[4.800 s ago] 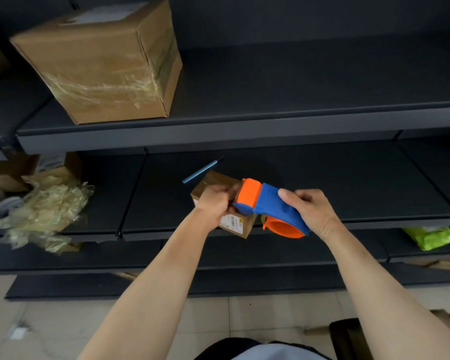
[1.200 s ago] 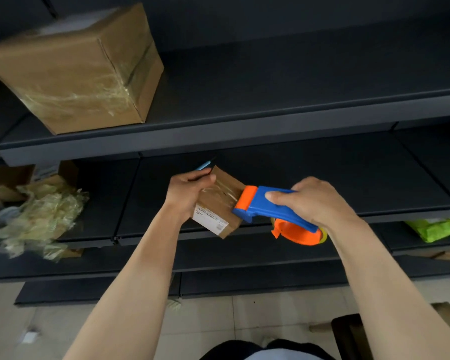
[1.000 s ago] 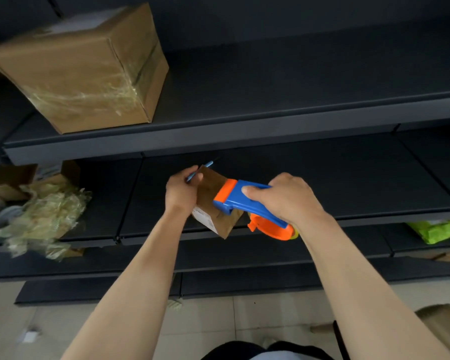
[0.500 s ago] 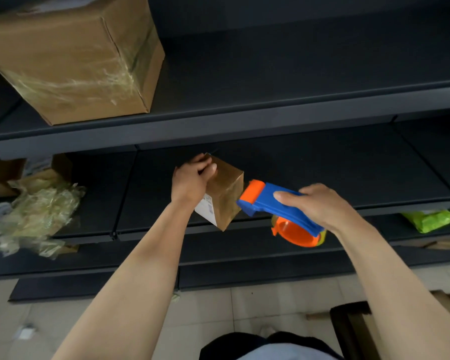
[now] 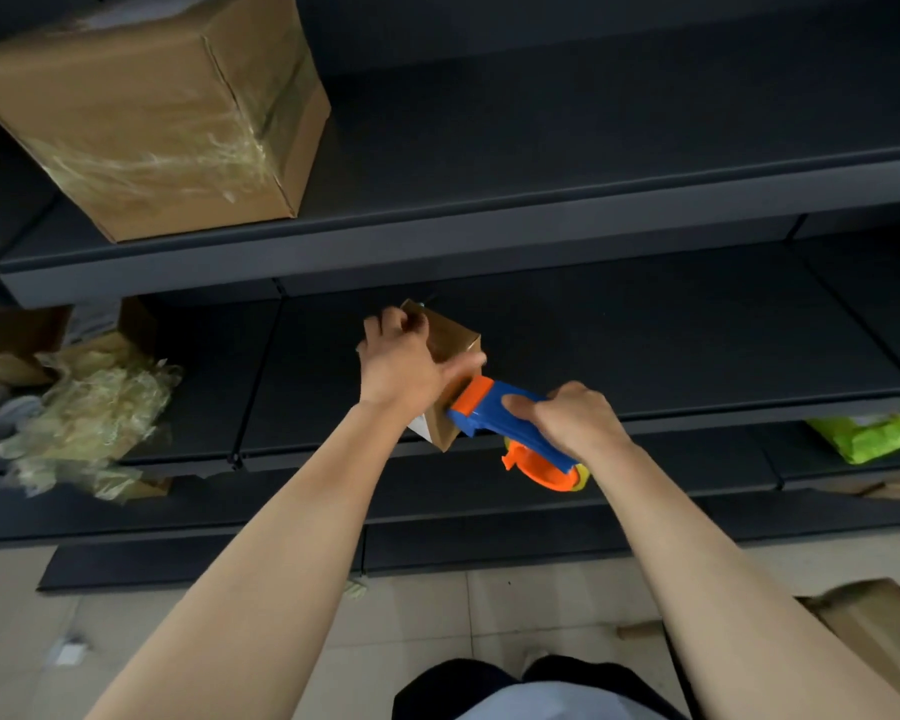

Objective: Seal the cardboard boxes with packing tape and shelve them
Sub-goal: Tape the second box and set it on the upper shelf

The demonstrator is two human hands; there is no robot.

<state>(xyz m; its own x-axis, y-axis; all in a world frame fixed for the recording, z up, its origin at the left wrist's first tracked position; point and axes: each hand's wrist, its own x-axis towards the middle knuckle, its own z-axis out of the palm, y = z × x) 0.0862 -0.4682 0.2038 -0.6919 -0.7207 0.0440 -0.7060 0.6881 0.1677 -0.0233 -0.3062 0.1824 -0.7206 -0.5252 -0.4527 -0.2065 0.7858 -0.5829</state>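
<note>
At the upper left of my view a large taped box [image 5: 141, 111] sits on the upper shelf [image 5: 437, 236], its lower corner close to the shelf's front lip, and from its right side the dark board runs on to the right border. Below it, at the left edge, a heap of crumpled plastic wrap [image 5: 89, 402] spills over the front lip of the middle shelf [image 5: 671, 345], with an open carton [image 5: 11, 345] just behind it. At centre, the left hand [image 5: 404, 366] holds the small cardboard box [image 5: 450, 340] in the air in front of the middle shelf, tilted onto a corner. Its fingers curl over the box's far top edge and its thumb stretches along the near face. The orange head of the tape dispenser [image 5: 510, 418] touches the box's lower right face, just under that thumb. The right hand [image 5: 578, 423] wraps its fingers round the blue handle, thumb laid along the top. Behind both hands I see a wide run of dark board. At the right edge a green packet [image 5: 863, 436] lies on a lower shelf, and loose cardboard [image 5: 874, 626] lies on the tiled floor at the lower right.
</note>
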